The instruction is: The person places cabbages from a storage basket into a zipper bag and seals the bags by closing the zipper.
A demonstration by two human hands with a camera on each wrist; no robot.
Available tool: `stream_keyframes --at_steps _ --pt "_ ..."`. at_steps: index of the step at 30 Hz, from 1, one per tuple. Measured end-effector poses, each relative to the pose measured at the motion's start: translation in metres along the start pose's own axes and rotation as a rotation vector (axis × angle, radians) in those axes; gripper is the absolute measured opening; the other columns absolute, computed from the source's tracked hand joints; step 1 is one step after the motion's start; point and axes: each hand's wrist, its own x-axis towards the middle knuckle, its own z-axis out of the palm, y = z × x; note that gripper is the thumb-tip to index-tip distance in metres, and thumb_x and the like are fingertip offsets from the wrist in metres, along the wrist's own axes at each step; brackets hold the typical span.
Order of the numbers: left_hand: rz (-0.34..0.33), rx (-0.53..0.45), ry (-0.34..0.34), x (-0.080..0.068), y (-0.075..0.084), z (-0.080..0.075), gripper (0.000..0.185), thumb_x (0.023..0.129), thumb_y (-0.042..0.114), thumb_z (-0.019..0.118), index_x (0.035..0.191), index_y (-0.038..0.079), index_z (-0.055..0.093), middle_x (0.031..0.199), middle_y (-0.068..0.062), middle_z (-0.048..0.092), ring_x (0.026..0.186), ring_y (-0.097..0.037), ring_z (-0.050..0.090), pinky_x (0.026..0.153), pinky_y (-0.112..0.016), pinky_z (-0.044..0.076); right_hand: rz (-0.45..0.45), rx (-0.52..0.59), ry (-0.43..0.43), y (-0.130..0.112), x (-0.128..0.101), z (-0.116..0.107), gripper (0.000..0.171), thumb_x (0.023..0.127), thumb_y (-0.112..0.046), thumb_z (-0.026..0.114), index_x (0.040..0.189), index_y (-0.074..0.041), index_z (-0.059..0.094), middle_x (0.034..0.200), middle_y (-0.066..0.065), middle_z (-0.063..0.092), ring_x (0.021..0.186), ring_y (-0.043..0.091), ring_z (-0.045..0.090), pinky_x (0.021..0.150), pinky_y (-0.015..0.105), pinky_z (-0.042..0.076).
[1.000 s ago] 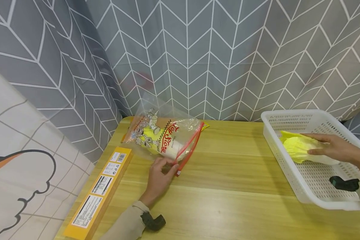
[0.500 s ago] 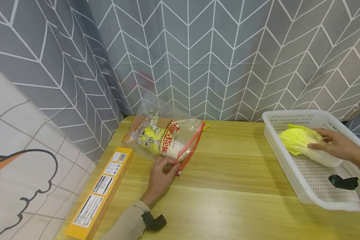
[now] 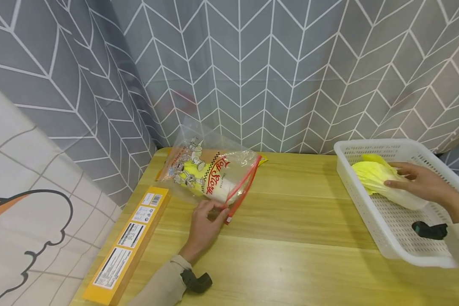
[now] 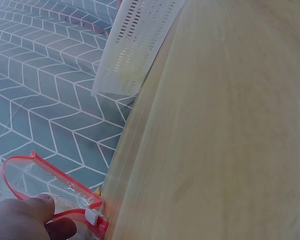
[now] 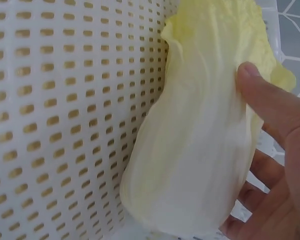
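The cabbage (image 3: 378, 180), pale yellow at the leaf end and white at the stem, sits tilted in the white basket (image 3: 386, 238) at the right end of the table (image 3: 290, 255), leaf tip up toward the far wall of the basket. The right hand (image 3: 420, 182) has its grip clamped on it, thumb across the top and fingers curled beneath, as the right wrist view shows plainly. Well apart from it, near the far left corner of the table, lies the clear zip bag (image 3: 210, 174) with a red seal and printed cartoon figures; the left hand (image 3: 206, 223) pinches its mouth near the slider, holding the red rim apart. The step in hand looks like the pick-up of the cabbage, and the next move would call for carrying it across to the bag mouth and lining up one end with the opening. The bag seems to hold something pale and yellow already, but the print and glare hide what it is. The left wrist view shows only a thumb. A long yellow box (image 3: 126, 246) lies along the table's left edge.
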Motion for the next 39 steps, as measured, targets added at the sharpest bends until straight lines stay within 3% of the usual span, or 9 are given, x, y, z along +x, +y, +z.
stream_keyframes --at_steps 10,22,30,35,39 --pt "0.002 0.023 0.014 -0.001 -0.001 -0.002 0.009 0.087 0.02 0.081 0.089 0.019 0.072 0.092 0.003 0.062 0.089 -0.011 0.057 0.079 -0.029 0.048 0.02 -0.018 -0.059 0.013 -0.006 0.004 0.095 0.092 -0.039 0.073 0.153 0.013 0.022 0.142 0.053 0.028 0.113 0.068 0.047 0.081 0.073 0.045" --pt "-0.006 0.013 0.008 -0.001 0.001 -0.003 0.009 0.087 0.018 0.081 0.088 0.018 0.072 0.093 0.002 0.062 0.089 -0.013 0.058 0.075 -0.025 0.051 0.03 -0.022 -0.057 0.011 -0.007 0.007 0.095 0.096 -0.044 0.067 0.154 0.012 0.017 0.145 0.053 0.024 0.113 0.069 0.047 0.078 0.068 0.05" --pt "-0.032 -0.009 -0.007 0.0 0.004 -0.003 0.008 0.089 0.018 0.08 0.089 0.018 0.072 0.093 0.001 0.062 0.09 -0.013 0.058 0.074 -0.024 0.052 0.029 -0.01 -0.097 0.012 -0.013 0.006 0.098 0.093 -0.04 0.071 0.151 0.017 0.017 0.141 0.055 0.027 0.115 0.066 0.047 0.084 0.072 0.046" --pt "-0.03 -0.015 -0.003 -0.001 0.005 -0.003 0.009 0.087 0.016 0.081 0.088 0.017 0.072 0.092 0.0 0.062 0.087 -0.014 0.059 0.077 -0.025 0.05 0.03 -0.017 -0.072 0.014 -0.015 0.003 0.094 0.096 -0.042 0.067 0.153 0.015 0.018 0.14 0.055 0.028 0.112 0.067 0.046 0.077 0.068 0.05" --pt "-0.035 -0.015 0.002 -0.001 0.005 -0.003 0.009 0.087 0.016 0.081 0.088 0.018 0.073 0.091 0.0 0.062 0.087 -0.014 0.06 0.079 -0.026 0.05 0.037 0.007 -0.065 0.015 -0.018 -0.001 0.091 0.1 -0.042 0.062 0.155 0.011 0.013 0.145 0.054 0.023 0.117 0.069 0.04 0.079 0.073 0.046"
